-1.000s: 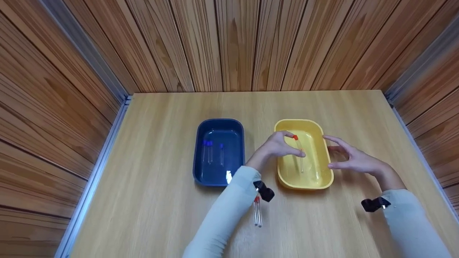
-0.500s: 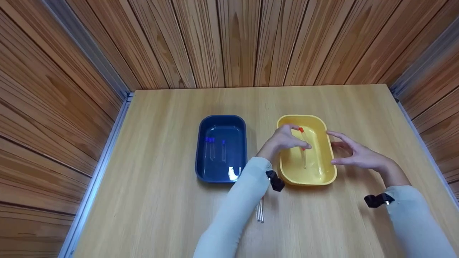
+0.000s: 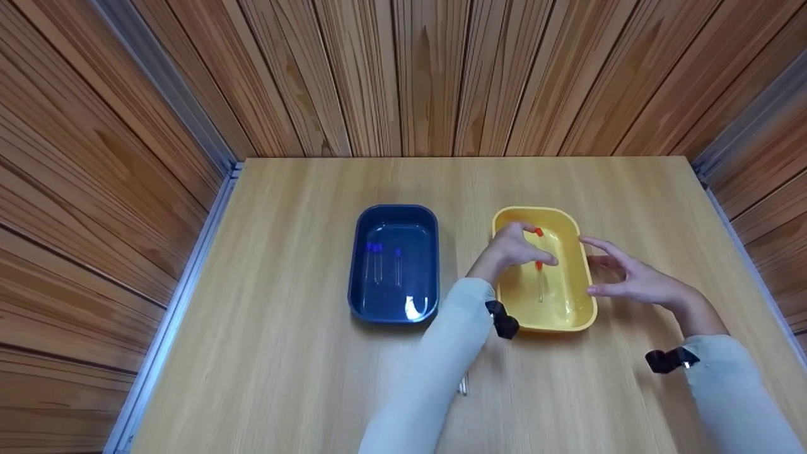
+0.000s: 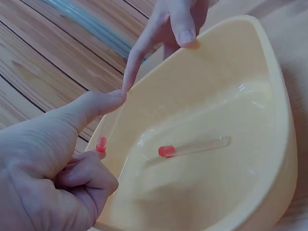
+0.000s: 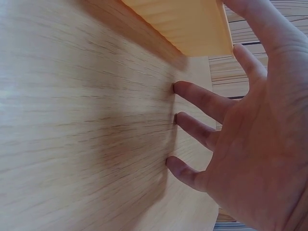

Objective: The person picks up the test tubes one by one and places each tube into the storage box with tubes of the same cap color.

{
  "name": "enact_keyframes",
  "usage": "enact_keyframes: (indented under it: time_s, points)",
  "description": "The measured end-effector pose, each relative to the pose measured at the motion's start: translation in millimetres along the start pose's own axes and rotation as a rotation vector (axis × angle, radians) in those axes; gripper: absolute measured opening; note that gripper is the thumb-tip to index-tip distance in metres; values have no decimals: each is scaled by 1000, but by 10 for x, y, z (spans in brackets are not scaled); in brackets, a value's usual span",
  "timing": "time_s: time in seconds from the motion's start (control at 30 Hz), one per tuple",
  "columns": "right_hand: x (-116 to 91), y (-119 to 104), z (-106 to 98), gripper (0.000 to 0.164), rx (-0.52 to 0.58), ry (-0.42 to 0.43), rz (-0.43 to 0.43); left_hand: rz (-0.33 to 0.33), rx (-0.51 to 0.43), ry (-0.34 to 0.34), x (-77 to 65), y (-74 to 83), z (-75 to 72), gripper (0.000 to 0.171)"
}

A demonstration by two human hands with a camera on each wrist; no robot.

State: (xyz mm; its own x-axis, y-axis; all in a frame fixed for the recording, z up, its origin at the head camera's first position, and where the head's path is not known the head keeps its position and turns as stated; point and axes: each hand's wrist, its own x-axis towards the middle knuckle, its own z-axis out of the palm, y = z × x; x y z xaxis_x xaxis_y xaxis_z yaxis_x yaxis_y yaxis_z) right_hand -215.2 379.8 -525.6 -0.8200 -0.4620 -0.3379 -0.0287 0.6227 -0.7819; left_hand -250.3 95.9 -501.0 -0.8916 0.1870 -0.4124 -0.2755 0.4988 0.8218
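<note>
My left hand (image 3: 518,246) is over the yellow tray (image 3: 577,318) with a red-capped test tube (image 4: 101,144) held between thumb and index finger. Its cap shows by the index fingertip; the clear body is faint. Another red-capped test tube (image 4: 192,146) lies on the tray's floor beneath that hand. My right hand (image 3: 637,277) is at the tray's right side, fingers spread. Its thumb and index fingertips touch the rim, while the other fingertips rest on the table, as the right wrist view (image 5: 250,134) of this hand shows.
Left of the yellow tray stands a dark blue tray (image 3: 362,309) holding blue-capped test tubes (image 3: 398,268). Clear tube ends (image 3: 463,386) show on the table (image 3: 284,353) beside my left forearm, which covers the rest of them. Wood-plank walls (image 3: 429,75) enclose the table.
My left hand has moved slightly right, farther over the yellow tray, with its red-capped test tube. The left forearm now covers more of the tubes on the table. My right hand stays at the rim.
</note>
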Motion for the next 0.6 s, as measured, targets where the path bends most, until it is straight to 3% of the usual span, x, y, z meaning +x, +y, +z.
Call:
enact_keyframes:
  time_s: [0.17, 0.4, 0.6]
  points:
    - [-1, 8, -4, 106, -6, 4, 8, -5, 12, -12, 55, -16, 88, 78]
    - [16, 3, -13, 105, 1, 8, -5, -46, -101, 12, 68, -42, 183, 71]
    - [17, 21, 9, 106, 7, 16, 9, -104, -121, 22, 34, -37, 288, 70]
